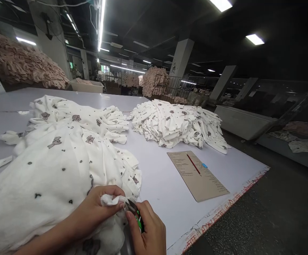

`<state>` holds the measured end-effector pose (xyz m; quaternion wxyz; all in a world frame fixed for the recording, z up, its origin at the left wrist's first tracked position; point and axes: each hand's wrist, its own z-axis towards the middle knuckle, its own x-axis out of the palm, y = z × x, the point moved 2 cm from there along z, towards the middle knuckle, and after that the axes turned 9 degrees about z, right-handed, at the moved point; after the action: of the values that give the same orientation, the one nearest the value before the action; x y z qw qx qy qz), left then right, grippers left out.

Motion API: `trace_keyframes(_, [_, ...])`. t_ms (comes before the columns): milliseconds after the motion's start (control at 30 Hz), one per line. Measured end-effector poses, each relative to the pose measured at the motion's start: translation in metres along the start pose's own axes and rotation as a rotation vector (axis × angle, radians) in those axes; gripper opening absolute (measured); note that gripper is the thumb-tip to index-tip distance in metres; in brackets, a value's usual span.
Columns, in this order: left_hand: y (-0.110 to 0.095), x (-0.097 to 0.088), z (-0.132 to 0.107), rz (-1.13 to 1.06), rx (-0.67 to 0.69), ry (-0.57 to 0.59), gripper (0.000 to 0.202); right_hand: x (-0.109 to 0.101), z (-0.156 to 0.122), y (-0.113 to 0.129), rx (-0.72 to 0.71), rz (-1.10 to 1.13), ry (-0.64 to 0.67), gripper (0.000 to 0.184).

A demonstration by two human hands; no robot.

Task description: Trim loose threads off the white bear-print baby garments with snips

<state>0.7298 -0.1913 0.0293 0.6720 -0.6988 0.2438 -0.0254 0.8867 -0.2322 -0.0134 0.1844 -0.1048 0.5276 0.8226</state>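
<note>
My left hand [94, 209] pinches a bunched edge of white printed fabric [44, 166] at the near edge of the table. My right hand [147, 228] holds small thread snips with a green handle [135, 212], their blades against the pinched fabric right beside my left fingers. The fabric is the front of a large heap of white garments with small grey prints that spreads to the left.
A second heap of the same white garments [175, 122] lies further back. A brown paper sheet [197, 175] with a red pencil [193, 163] lies on the white table [164, 184] to the right. The table's edge runs diagonally at right, with floor beyond. Pink fabric piles stand behind.
</note>
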Motion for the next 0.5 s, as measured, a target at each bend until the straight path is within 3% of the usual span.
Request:
trace_keyframes(300, [0.004, 0.000, -0.003, 0.097, 0.038, 0.006, 0.027, 0.003, 0.003, 0.006, 0.048, 0.129, 0.045, 0.031])
trace_keyframes(500, [0.005, -0.001, -0.005, 0.173, 0.048, 0.014, 0.030, -0.003, -0.002, -0.004, 0.230, 0.377, 0.102, 0.034])
